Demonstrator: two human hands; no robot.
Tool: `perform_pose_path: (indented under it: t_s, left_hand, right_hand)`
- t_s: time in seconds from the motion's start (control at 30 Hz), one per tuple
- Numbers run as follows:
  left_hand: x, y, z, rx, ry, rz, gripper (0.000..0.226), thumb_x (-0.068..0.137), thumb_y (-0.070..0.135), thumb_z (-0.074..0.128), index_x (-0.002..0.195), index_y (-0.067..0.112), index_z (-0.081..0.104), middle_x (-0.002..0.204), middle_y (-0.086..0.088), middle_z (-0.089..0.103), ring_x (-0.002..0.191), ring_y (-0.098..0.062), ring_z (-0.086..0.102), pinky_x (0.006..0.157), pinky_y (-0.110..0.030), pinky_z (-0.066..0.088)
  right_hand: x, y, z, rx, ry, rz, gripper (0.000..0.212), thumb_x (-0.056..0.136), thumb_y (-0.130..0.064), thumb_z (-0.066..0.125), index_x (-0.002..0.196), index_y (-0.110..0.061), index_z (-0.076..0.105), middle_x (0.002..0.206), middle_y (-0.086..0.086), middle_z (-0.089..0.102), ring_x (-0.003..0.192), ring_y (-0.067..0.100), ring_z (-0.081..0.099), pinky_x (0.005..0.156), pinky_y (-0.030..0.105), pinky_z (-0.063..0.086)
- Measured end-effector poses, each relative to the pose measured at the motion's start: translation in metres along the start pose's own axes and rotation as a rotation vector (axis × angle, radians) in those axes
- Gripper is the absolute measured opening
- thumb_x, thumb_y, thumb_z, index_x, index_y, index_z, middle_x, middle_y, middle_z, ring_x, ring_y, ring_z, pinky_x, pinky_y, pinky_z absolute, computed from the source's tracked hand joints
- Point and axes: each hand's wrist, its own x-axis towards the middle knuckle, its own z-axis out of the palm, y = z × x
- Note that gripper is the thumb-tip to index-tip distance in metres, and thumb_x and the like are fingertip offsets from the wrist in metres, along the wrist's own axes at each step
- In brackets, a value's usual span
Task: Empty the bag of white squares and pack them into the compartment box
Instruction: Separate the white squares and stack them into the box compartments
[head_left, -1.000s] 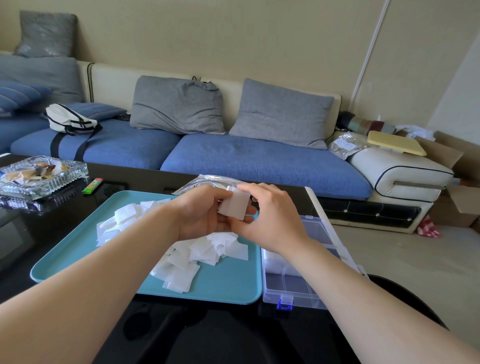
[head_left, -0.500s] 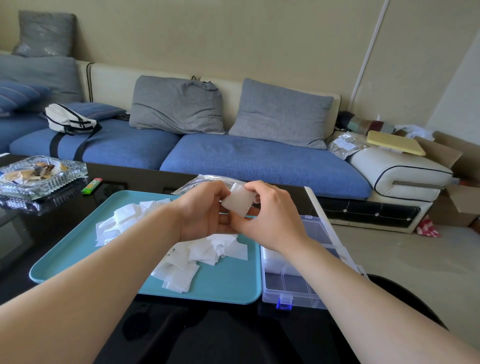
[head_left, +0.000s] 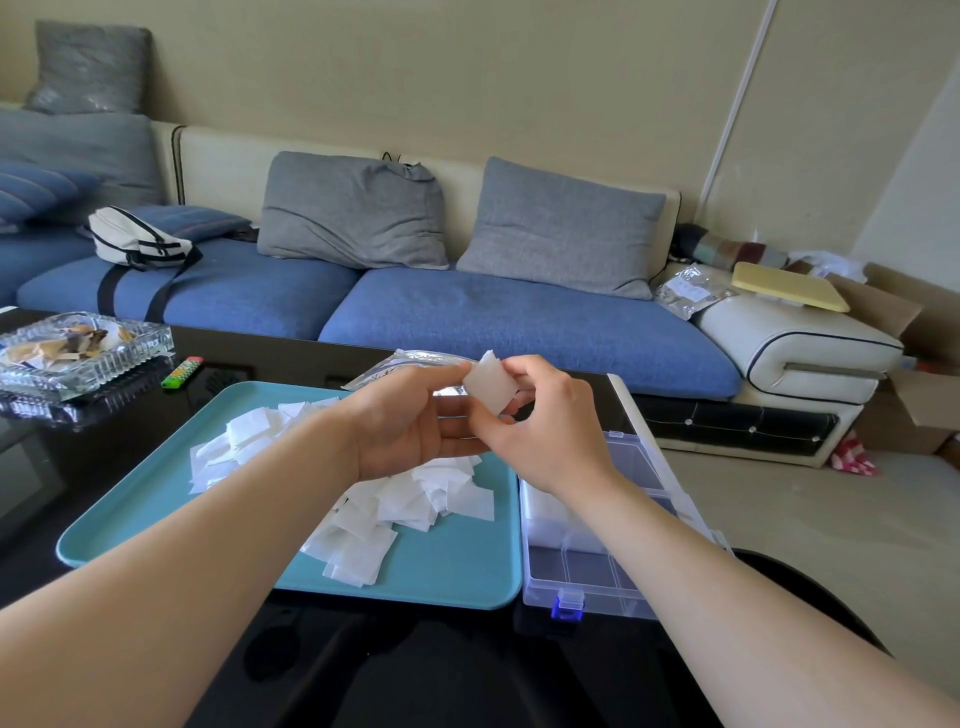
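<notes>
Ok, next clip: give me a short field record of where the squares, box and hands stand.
held: stack of white squares, above the teal tray
grips: left hand and right hand both pinch the stack
loose squares: piled on tray
compartment box: open, right of tray, one compartment holds squares
bag: silver, behind the hands

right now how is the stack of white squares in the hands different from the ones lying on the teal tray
The held stack is a tidy, aligned wad; the loose squares are a scattered, overlapping heap.
The held stack is tilted in the air, pinched by the right hand and the left hand; the loose squares lie flat on the teal tray.
Both are white, thin and squarish.
</notes>
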Motion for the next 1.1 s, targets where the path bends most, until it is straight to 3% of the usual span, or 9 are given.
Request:
perform_pose_path:
  t_s: [0.13, 0.4, 0.57, 0.67, 0.8, 0.93, 1.1]
  left_hand:
    - [-0.002, 0.002, 0.002, -0.002, -0.005, 0.016, 0.037, 0.110, 0.024, 0.046, 0.134, 0.003, 0.064, 0.131, -0.022, 0.070, 0.126, -0.034, 0.066, 0.112, -0.052, 0.048]
    - [-0.004, 0.004, 0.003, 0.015, -0.029, 0.015, 0.034, 0.106, 0.018, 0.053, 0.133, 0.001, 0.066, 0.129, -0.021, 0.071, 0.123, -0.033, 0.068, 0.110, -0.049, 0.050]
    - [-0.005, 0.004, 0.000, 0.014, -0.028, 0.008, 0.034, 0.105, 0.018, 0.056, 0.132, 0.002, 0.067, 0.128, -0.021, 0.071, 0.123, -0.033, 0.068, 0.109, -0.049, 0.051]
    - [-0.004, 0.003, -0.001, 0.026, -0.012, 0.035, 0.026, 0.104, 0.017, 0.059, 0.123, 0.003, 0.070, 0.116, -0.015, 0.075, 0.108, -0.026, 0.074, 0.103, -0.044, 0.054]
    - [0.001, 0.000, -0.003, 0.061, 0.073, 0.081, 0.022, 0.103, 0.015, 0.063, 0.118, 0.001, 0.071, 0.103, -0.011, 0.077, 0.091, -0.019, 0.075, 0.100, -0.042, 0.057]
    - [0.006, -0.003, -0.007, 0.136, 0.229, 0.104, 0.016, 0.099, 0.004, 0.067, 0.114, 0.003, 0.074, 0.111, -0.015, 0.078, 0.102, -0.026, 0.076, 0.098, -0.043, 0.060]
    - [0.010, -0.005, -0.013, 0.285, 0.341, 0.143, 0.019, 0.091, 0.001, 0.077, 0.105, 0.006, 0.065, 0.113, -0.018, 0.075, 0.098, -0.027, 0.078, 0.082, -0.040, 0.065]
  right_hand:
    - [0.001, 0.002, 0.003, 0.023, 0.000, -0.007, 0.039, 0.080, -0.043, 0.083, 0.113, -0.027, 0.071, 0.093, -0.015, 0.074, 0.084, 0.003, 0.069, 0.068, 0.017, 0.053]
    - [-0.001, 0.002, 0.003, 0.065, -0.079, -0.038, 0.037, 0.092, -0.039, 0.078, 0.123, -0.024, 0.064, 0.100, -0.016, 0.069, 0.086, 0.000, 0.066, 0.064, 0.011, 0.046]
    - [-0.001, 0.001, 0.002, 0.061, -0.118, -0.087, 0.033, 0.096, -0.037, 0.073, 0.125, -0.025, 0.064, 0.108, -0.014, 0.070, 0.092, 0.005, 0.065, 0.070, 0.010, 0.047]
    - [-0.002, -0.001, 0.001, 0.062, -0.127, -0.132, 0.028, 0.098, -0.036, 0.071, 0.124, -0.028, 0.067, 0.105, -0.017, 0.070, 0.095, 0.004, 0.063, 0.074, 0.010, 0.045]
    - [-0.002, -0.002, 0.001, 0.040, -0.168, -0.166, 0.009, 0.098, -0.031, 0.071, 0.105, -0.025, 0.070, 0.094, -0.021, 0.065, 0.094, 0.006, 0.061, 0.073, 0.011, 0.045]
    - [0.001, 0.000, 0.004, 0.068, -0.181, -0.056, 0.019, 0.098, -0.042, 0.071, 0.096, -0.024, 0.075, 0.088, -0.013, 0.074, 0.086, 0.008, 0.067, 0.070, 0.019, 0.051]
    - [0.007, 0.006, 0.008, 0.059, -0.078, 0.127, 0.029, 0.095, -0.027, 0.069, 0.072, -0.011, 0.069, 0.065, 0.000, 0.067, 0.064, 0.015, 0.061, 0.063, 0.034, 0.048]
